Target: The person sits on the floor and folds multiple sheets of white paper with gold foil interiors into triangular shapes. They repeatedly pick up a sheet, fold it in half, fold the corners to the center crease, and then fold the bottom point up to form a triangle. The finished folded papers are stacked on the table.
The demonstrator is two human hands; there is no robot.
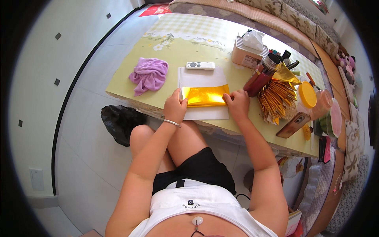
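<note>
A shiny gold foil paper (205, 96) lies lengthwise over white paper (207, 114) at the table's near edge. My left hand (176, 106) grips its left end between thumb and fingers. At the opposite end, my right hand (238, 103) pinches the right edge, fingers bent. A white remote control (200, 65) rests just beyond the foil. To the right of my right hand, a bundle of folded gold foil pieces (276, 98) fans out beside a dark red thermos (261, 75) with a steel rim.
A crumpled purple cloth (149, 76) lies at the table's left. Right of the foil bundle are a yellow-lidded jar (306, 94), a pink-lidded container (323, 103) and a phone (293, 125). A tissue box (246, 53) stands farther back. A black plastic bag (121, 123) hangs below the table's left edge.
</note>
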